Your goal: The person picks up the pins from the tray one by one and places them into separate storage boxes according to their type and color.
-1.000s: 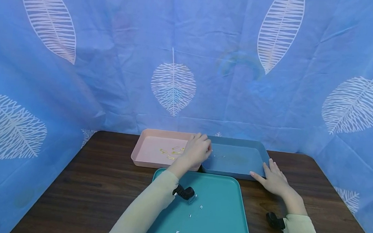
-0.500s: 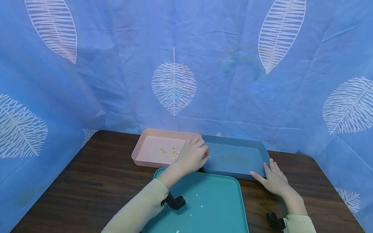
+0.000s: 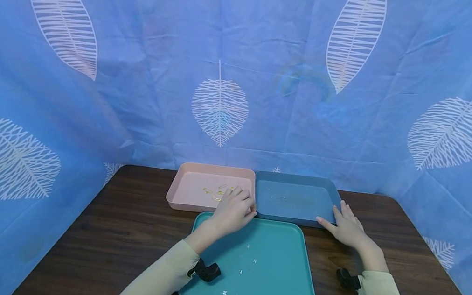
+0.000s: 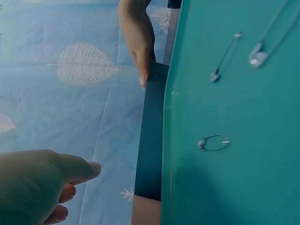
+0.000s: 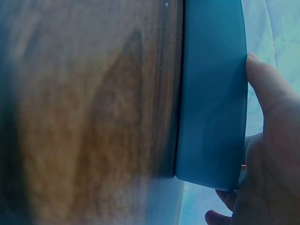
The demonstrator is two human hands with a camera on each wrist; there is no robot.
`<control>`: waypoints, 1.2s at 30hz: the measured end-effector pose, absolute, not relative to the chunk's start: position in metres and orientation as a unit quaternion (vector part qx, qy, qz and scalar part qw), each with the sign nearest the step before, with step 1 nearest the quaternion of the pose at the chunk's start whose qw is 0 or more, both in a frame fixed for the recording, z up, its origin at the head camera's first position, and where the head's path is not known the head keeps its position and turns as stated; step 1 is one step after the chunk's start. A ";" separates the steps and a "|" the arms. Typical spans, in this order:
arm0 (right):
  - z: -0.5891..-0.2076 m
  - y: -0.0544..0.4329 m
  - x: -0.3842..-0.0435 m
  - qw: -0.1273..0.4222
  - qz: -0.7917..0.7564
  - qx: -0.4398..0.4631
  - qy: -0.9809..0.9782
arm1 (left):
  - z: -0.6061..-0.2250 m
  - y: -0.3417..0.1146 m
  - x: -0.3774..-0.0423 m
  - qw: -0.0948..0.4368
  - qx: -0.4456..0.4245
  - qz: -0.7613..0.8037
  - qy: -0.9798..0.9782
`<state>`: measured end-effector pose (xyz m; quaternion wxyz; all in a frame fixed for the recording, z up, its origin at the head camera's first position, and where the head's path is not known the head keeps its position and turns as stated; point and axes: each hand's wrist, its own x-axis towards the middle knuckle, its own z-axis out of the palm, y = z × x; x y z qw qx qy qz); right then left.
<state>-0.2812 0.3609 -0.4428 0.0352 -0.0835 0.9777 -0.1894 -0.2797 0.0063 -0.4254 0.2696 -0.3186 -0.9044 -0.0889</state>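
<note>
My left hand [image 3: 233, 213] hovers over the back edge of the teal tray [image 3: 276, 282], near the front of the pink tray. Its fingers are loosely bent, and nothing shows between thumb and fingers in the left wrist view. Several silver safety pins [image 4: 202, 144] lie scattered on the teal tray. Gold safety pins [image 3: 207, 191] are grouped in the pink tray [image 3: 185, 194], partly behind the left hand. A few silver pins [image 3: 280, 197] lie in the blue tray [image 3: 306, 207]. My right hand [image 3: 349, 227] rests with spread fingers on that tray's front right corner, thumb at the rim.
The pink and blue trays stand side by side at the back of the dark wooden table [image 3: 118, 235], with the teal tray in front of them. A blue curtain [image 3: 148, 88] with white leaf prints hangs behind and at both sides.
My left hand has drawn back from the edge between the pink and blue trays, toward the front and left, over the teal tray. The right hand stays on the blue tray's corner.
</note>
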 end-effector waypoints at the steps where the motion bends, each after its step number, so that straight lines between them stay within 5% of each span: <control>1: -0.443 0.361 -0.281 0.035 -0.190 -0.084 0.977 | -0.427 0.005 -0.278 0.268 -0.317 -0.088 -0.905; 10: -0.443 0.360 -0.281 0.036 -0.193 -0.084 0.977 | -0.440 -0.005 -0.267 0.242 -0.329 -0.111 -0.906; 25: -0.441 0.359 -0.279 0.044 -0.198 -0.080 0.976 | -0.446 -0.023 -0.244 0.096 -0.366 -0.086 -0.922; 36: -0.442 0.360 -0.280 0.035 -0.191 -0.083 0.977 | -0.451 -0.022 -0.239 0.045 -0.391 -0.061 -0.917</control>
